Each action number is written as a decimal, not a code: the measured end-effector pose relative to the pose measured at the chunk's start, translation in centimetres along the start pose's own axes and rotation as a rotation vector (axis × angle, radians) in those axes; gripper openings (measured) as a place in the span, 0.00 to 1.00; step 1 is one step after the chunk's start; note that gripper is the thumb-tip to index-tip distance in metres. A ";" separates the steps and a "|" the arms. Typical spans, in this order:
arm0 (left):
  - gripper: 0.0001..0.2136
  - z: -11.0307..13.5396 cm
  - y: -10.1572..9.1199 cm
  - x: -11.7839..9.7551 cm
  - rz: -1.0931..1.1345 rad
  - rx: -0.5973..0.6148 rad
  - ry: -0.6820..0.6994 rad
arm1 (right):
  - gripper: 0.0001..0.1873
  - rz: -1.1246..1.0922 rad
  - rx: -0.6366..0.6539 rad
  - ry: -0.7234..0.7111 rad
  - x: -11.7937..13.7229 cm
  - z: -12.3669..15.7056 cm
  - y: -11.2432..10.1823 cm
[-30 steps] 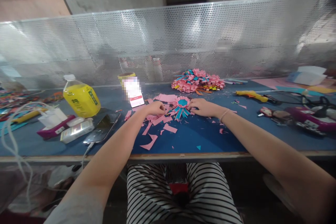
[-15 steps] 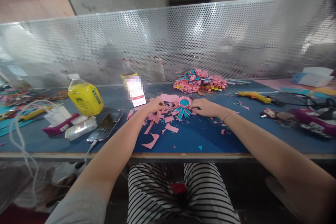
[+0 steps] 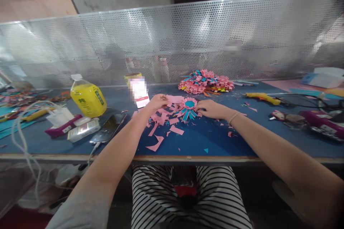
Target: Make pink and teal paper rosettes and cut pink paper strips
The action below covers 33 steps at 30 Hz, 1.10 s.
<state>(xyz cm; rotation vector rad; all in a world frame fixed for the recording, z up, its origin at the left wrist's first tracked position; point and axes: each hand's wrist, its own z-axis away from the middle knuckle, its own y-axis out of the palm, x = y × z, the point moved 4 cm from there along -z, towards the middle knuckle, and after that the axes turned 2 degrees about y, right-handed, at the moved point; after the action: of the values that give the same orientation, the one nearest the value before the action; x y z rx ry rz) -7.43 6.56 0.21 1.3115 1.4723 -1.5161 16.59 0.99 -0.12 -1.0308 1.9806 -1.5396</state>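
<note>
1. While your right hand (image 3: 205, 108) rests against the right side of the pink-and-blue rosette (image 3: 189, 104), its fingers curl in close together; I cannot tell whether they pinch the paper.

2. Your left hand (image 3: 158, 102) is bent, thumb and fingertips nearly together, at the left end of a pink paper strip (image 3: 176, 99); whether you have hold of it, I cannot tell.

3. The rosette lies face up on the counter (image 3: 231, 148), between its near and far edges, with blue tails pointing toward the near edge and the strip just beside its upper left.

4. Pink scraps (image 3: 161, 116) spread from around your left hand toward the near edge, where a small blue triangle (image 3: 206, 150) lies.

5. Near the far edge, beyond the rosette, sits a heap of rosettes (image 3: 205, 82); farther left, a lit phone (image 3: 141, 97) stands tilted before a yellow roll (image 3: 132, 76).

6. On your left, a bottle (image 3: 88, 100) of yellow liquid stands beyond a dark phone (image 3: 109, 130), which lies near the near edge.

7. On your right lies a yellow-handled tool (image 3: 263, 97), with a white-and-blue box (image 3: 319, 78) near the far edge.
</note>
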 end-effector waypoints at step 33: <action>0.09 3.5 1.7 -6.6 -0.405 0.219 0.297 | 0.18 -0.007 -0.278 0.237 1.4 -0.3 -2.3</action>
<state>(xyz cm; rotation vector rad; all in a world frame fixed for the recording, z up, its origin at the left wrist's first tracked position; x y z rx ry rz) -4.61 1.65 5.39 1.4797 1.8919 -1.8404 16.16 -0.10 2.29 -0.9965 2.4099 -1.4763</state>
